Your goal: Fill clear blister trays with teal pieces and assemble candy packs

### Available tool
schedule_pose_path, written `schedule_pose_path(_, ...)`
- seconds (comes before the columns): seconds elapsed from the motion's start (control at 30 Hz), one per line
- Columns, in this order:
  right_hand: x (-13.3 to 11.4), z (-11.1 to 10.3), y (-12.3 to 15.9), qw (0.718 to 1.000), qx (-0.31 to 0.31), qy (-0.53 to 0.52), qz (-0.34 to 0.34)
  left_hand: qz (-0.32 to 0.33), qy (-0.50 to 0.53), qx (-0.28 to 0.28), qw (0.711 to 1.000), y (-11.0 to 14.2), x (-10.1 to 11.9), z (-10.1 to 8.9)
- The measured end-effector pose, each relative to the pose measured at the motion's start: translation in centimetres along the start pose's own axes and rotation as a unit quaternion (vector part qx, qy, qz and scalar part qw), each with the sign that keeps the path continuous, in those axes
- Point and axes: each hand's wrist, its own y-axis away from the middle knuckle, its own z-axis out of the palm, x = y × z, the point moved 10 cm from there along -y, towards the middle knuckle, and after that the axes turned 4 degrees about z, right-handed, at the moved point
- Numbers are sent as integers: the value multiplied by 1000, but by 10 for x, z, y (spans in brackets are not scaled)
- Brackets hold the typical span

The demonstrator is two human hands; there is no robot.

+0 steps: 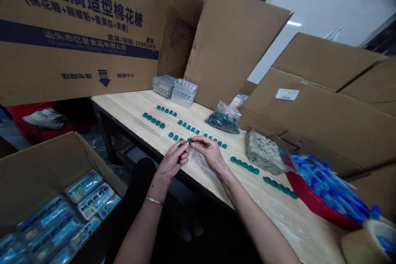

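My left hand [170, 162] is closed, with small dark pieces [180, 157] showing between its fingers. At its fingertips a small green piece [189, 141] meets the pinched fingers of my right hand [210, 152]. Both hands are held over the table's near edge, fingertips almost touching. Below the right hand lies a clear plastic tray [201, 164]. Beyond the hands are rows of small teal pieces in clear trays, such as the row [154, 120] at the left and the row [188, 126] in the middle. More teal rows [244, 165] continue to the right.
Stacked clear trays [184, 93] stand at the back of the wooden table [123, 105]. A bag of dark pieces [223, 121], a clear box of pale pieces [264, 150] and a red basin [321, 204] of blue items lie rightward. Lower left, a carton [102, 165] holds packaged sets.
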Motion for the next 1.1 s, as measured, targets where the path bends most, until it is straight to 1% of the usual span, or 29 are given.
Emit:
schedule_pose_path(0.1, 6, -2, 2, 998, 3, -50, 26, -1, 24, 3, 1000, -1, -2, 2)
schedule_pose_path(0.23, 7, -2, 2, 997, -5, -72, 32, 1, 43, 10, 999, -1, -4, 6)
schedule_pose_path(0.37, 6, 2, 2, 997, -26, -65, 33, -25, 49, -6, 998, 2, -7, 12)
schedule_pose_path(0.5, 11, 4, 3, 992, -41, -106, 55, -56, 54, -27, 997, 5, -11, 16)
schedule_pose_path(0.57, 13, 4, 4, 991, -43, -109, 61, -48, 28, -28, 998, 4, -10, 15)
schedule_pose_path(0.63, 11, 3, 5, 997, -44, -56, 42, -19, -10, -6, 1000, 2, -7, 9)
schedule_pose_path(0.7, 1, 2, 6, 998, -43, 42, -12, 0, -34, 25, 999, 1, -5, 1)
schedule_pose_path(0.77, -11, 3, 10, 986, -40, 139, -79, 6, -46, 41, 998, 1, -6, -2)
schedule_pose_path(0.83, -21, 2, 14, 972, -26, 198, -128, 17, -64, 45, 997, 0, -6, -1)
schedule_pose_path(0.87, -23, 1, 15, 967, -18, 213, -139, 25, -77, 46, 996, 0, -6, 0)
schedule_pose_path(0.93, -24, 2, 16, 963, -15, 232, -140, 36, -100, 45, 993, 0, -6, 2)
schedule_pose_path(1.03, -22, 4, 16, 961, -36, 245, -126, 47, -134, 49, 989, -1, -7, 1)
schedule_pose_path(1.1, -19, 2, 13, 963, -43, 242, -115, 55, -147, 61, 986, -2, -4, -3)
